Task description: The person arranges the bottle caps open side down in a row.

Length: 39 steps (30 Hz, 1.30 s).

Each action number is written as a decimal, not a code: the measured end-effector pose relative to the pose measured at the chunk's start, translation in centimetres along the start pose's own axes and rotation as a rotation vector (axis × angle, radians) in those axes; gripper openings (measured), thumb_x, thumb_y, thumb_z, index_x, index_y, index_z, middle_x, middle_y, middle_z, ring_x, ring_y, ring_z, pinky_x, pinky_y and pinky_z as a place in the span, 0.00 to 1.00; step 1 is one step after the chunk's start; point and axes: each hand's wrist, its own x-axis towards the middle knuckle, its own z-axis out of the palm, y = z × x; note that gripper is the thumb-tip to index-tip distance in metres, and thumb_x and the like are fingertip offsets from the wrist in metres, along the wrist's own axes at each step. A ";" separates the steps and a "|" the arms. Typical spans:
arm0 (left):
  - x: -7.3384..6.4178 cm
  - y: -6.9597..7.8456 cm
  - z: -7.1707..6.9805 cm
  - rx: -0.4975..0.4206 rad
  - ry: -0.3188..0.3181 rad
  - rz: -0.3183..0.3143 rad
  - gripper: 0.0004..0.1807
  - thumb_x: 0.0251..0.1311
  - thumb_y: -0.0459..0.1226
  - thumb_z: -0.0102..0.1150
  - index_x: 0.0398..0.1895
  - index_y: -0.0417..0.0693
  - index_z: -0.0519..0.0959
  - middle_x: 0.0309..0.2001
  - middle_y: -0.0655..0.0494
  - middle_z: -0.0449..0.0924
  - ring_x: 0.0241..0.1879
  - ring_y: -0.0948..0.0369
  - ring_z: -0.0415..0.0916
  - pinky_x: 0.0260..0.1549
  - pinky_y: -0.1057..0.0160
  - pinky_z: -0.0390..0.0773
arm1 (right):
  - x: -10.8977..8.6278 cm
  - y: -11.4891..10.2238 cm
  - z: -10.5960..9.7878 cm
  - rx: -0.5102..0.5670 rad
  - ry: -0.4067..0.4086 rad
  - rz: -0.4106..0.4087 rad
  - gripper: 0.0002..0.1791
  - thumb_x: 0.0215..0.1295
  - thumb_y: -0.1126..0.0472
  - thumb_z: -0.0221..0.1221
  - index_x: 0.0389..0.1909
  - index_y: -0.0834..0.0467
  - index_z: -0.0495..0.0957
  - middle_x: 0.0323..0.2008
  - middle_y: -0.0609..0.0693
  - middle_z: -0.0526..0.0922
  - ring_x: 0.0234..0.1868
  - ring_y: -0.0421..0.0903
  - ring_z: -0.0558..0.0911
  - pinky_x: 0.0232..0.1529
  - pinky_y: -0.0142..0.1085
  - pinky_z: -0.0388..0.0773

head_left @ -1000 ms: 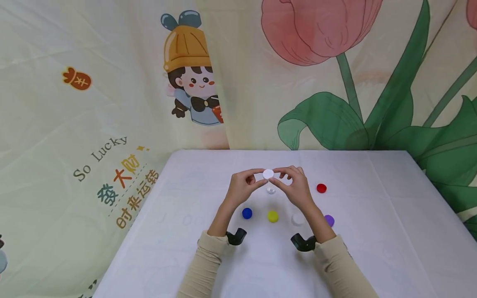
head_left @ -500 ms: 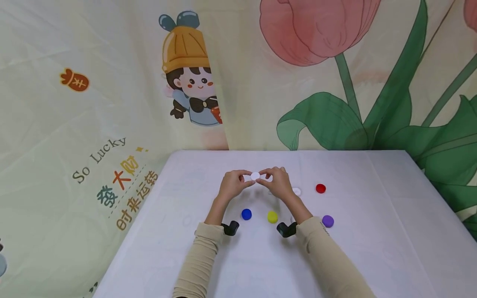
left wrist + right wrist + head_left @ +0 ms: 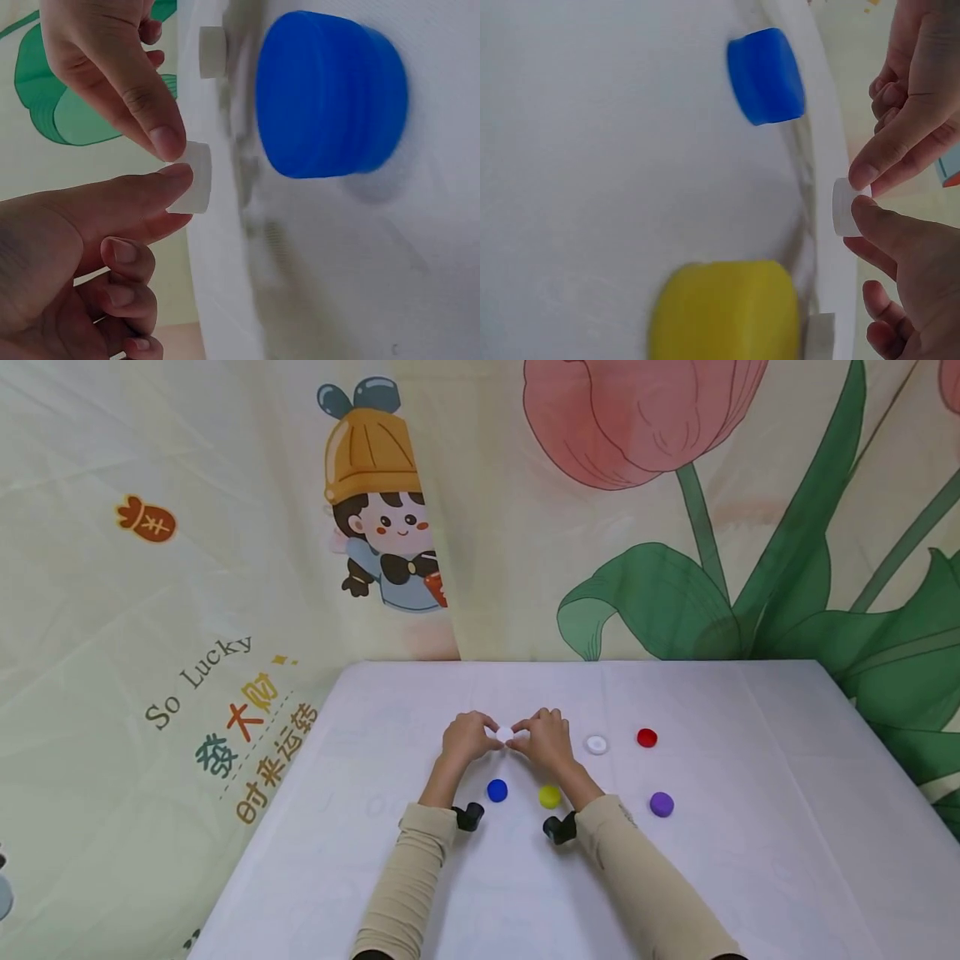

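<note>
Both hands share a small white bottle cap (image 3: 505, 735), seen low over the back part of the table. My left hand (image 3: 467, 739) pinches its left side between thumb and finger. On the opposite side, my right hand (image 3: 546, 742) pinches it the same way. The left wrist view shows the white cap (image 3: 199, 180) from the side, fingertips on both edges. Whether it touches the cloth I cannot tell. Nearer to me lie a blue cap (image 3: 497, 791) and a yellow cap (image 3: 550, 797), both flat on the table.
Right of my right hand, another white cap (image 3: 597, 744) and a red cap (image 3: 647, 738) lie on the white-covered table (image 3: 750, 860). A purple cap (image 3: 662, 804) lies nearer on the right. Behind the table hangs a printed curtain (image 3: 495, 527).
Both hands have moved left and then down toward the table, keeping the white cap pinched between them. The white cap on the right, earlier hidden by the right hand, now shows fully.
</note>
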 end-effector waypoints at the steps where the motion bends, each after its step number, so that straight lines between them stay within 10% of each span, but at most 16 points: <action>1: 0.0 0.0 0.0 0.001 -0.024 -0.020 0.14 0.38 0.43 0.71 0.33 0.52 0.84 0.38 0.52 0.81 0.33 0.55 0.75 0.27 0.60 0.71 | -0.1 0.0 0.2 -0.008 -0.008 0.001 0.17 0.48 0.43 0.64 0.38 0.46 0.83 0.36 0.52 0.74 0.40 0.48 0.66 0.38 0.39 0.61; 24: -0.3 0.0 0.5 0.029 -0.109 -0.047 0.20 0.42 0.45 0.69 0.42 0.51 0.82 0.45 0.52 0.79 0.40 0.54 0.75 0.35 0.58 0.73 | -0.5 0.6 0.4 0.060 -0.021 0.052 0.16 0.49 0.45 0.64 0.39 0.45 0.83 0.36 0.49 0.74 0.39 0.47 0.65 0.38 0.37 0.59; 39: 0.9 2.9 1.1 0.019 -0.083 0.147 0.22 0.46 0.47 0.66 0.47 0.54 0.79 0.28 0.56 0.79 0.27 0.62 0.71 0.23 0.66 0.70 | -1.0 4.5 -3.1 0.163 0.079 0.105 0.12 0.52 0.51 0.64 0.38 0.49 0.83 0.31 0.50 0.74 0.37 0.48 0.67 0.38 0.41 0.59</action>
